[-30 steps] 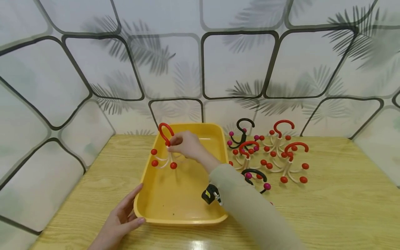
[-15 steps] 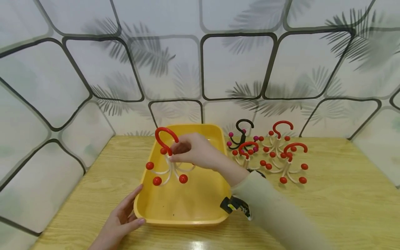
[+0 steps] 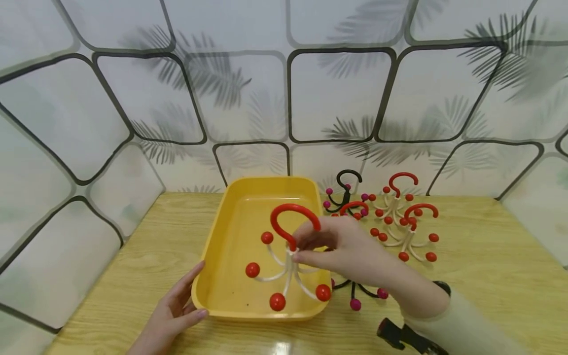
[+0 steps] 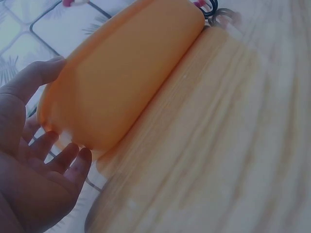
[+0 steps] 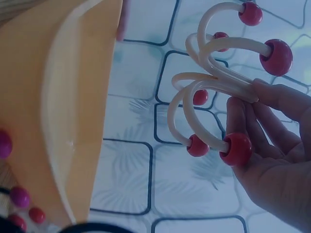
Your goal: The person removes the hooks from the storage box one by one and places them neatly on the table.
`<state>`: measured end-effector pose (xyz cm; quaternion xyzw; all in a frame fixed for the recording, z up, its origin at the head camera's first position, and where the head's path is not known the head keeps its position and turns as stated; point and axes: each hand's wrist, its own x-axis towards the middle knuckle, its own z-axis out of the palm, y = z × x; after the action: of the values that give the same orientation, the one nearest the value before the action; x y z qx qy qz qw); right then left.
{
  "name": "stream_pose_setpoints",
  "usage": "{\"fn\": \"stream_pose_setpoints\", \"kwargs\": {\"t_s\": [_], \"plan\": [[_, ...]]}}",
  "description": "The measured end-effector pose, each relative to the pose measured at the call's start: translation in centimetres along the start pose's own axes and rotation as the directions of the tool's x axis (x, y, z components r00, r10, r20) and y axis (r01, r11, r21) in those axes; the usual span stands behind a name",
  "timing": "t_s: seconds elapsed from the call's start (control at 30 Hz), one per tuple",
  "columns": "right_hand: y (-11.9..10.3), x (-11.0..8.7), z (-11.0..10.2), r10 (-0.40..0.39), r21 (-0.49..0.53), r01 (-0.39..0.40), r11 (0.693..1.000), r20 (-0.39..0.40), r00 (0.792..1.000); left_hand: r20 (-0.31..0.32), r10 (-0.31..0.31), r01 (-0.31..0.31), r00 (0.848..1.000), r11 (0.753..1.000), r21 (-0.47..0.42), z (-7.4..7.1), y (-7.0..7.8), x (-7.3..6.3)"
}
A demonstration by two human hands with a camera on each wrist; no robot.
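My right hand (image 3: 350, 251) pinches a multi-arm hook hanger (image 3: 291, 261) by its neck, just below the red hook. The hanger is upright over the right front part of a yellow tray (image 3: 230, 246), its curved white arms tipped with red balls. In the right wrist view, thumb and fingers (image 5: 243, 114) meet at the hanger's white stem, and the tray wall (image 5: 97, 97) is apart to the left. My left hand (image 3: 170, 313) holds the tray's near left corner, thumb at the front and fingers along the left side; in the left wrist view the thumb (image 4: 41, 73) touches the rim.
Several similar hangers stand right of the tray: a black one (image 3: 346, 196) with magenta balls at the back, and red-hooked ones such as the right-hand hanger (image 3: 409, 241). A black hanger (image 3: 353, 291) is partly hidden below my right hand. A patterned wall (image 3: 337, 93) rises behind the wooden table (image 3: 483, 276).
My right hand has carried the hanger from the tray's left side rightward and toward me. The left hand has stayed at the tray's corner.
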<state>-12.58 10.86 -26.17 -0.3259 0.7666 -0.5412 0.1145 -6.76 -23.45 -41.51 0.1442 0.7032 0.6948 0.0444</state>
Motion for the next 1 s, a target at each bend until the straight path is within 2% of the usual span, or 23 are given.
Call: {"fn": "stream_pose_setpoints", "kwargs": {"t_s": [0.17,0.27,0.53,0.7,0.8,0.9,0.97,1.0], "plan": [[0.1,-3.5,-1.6,0.0,-0.028,-0.002,1.0,-0.096,0.995,0.015,0.005,-0.005,1.0,1.0,-0.011,0.0,0.0,-0.1],[0.7,-5.4,-2.6,-0.015,-0.112,-0.003,0.994,-0.16,0.987,0.01,-0.01,0.01,1.0,1.0,-0.01,0.0,0.0,-0.1],[3.6,-10.5,-5.7,-0.045,-0.337,-0.052,0.94,-0.276,0.96,-0.001,-0.01,0.01,1.0,1.0,0.004,0.0,0.0,0.0],[5.7,-13.4,-7.5,-0.022,-0.43,-0.16,0.888,-0.387,0.922,0.003,-0.015,0.015,1.0,1.0,0.004,0.0,0.0,0.0],[6.6,-14.8,-8.4,0.07,-0.453,-0.291,0.843,-0.443,0.894,0.002,-0.026,0.026,1.0,1.0,0.003,0.1,0.1,0.0],[7.5,-15.8,-9.2,0.127,-0.46,-0.37,0.807,-0.477,0.87,-0.004,-0.038,0.038,0.999,0.999,0.0,0.1,0.1,0.0],[8.1,-16.2,-9.6,0.131,-0.46,-0.383,0.801,-0.49,0.862,-0.007,-0.044,0.044,0.999,0.999,-0.002,0.1,0.1,-0.1],[8.5,-16.4,-9.8,0.127,-0.449,-0.374,0.812,-0.489,0.863,-0.01,-0.048,0.048,0.999,0.999,-0.002,0.1,0.1,-0.1]]}}
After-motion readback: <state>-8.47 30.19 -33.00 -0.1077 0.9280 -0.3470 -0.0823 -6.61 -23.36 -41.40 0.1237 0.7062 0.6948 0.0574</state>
